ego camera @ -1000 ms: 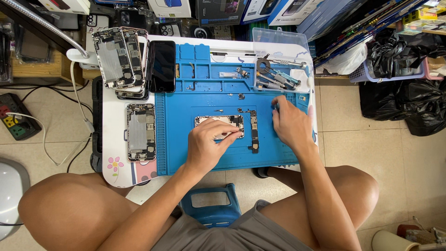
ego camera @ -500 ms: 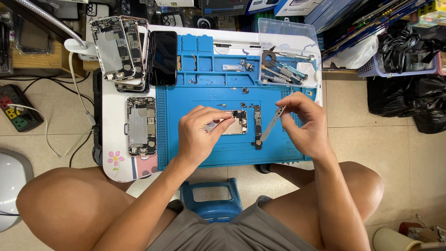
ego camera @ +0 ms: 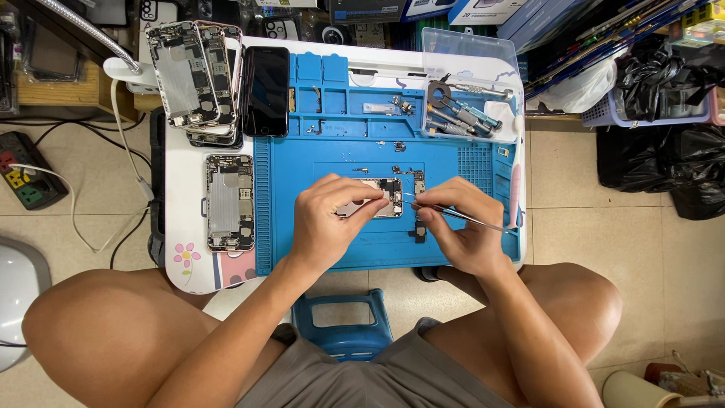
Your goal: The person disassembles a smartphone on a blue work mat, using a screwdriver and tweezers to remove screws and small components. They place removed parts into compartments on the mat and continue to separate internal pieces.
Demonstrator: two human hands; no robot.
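Clearly, your left hand (ego camera: 328, 223) pinned the opened phone chassis (ego camera: 377, 198) flat on the blue repair mat (ego camera: 332, 151), fingers curled over its near end, while your right hand (ego camera: 461, 227) pinched a pair of slim tweezers (ego camera: 461, 217) whose tips reached into the chassis's right edge. The right grip was narrow, closed on the tweezers; the left grip was pressed down on the chassis rather than wrapped around it. Whether the tips held any part was too small to tell.

To work well there, you needed the left hand steady and the tweezers kept low and nearly level — a lift of the wrist could have scraped the board.

Loose screws and a small dark part (ego camera: 420, 230) lay just beside your right hand on the mat, easy to sweep away. Farther off on the white tabletop (ego camera: 177, 181) sat another opened phone (ego camera: 229, 202), a stack of phone shells (ego camera: 192, 75), a dark phone (ego camera: 266, 91) and a clear tray of screwdrivers (ego camera: 472, 113) — none blocked your hands.
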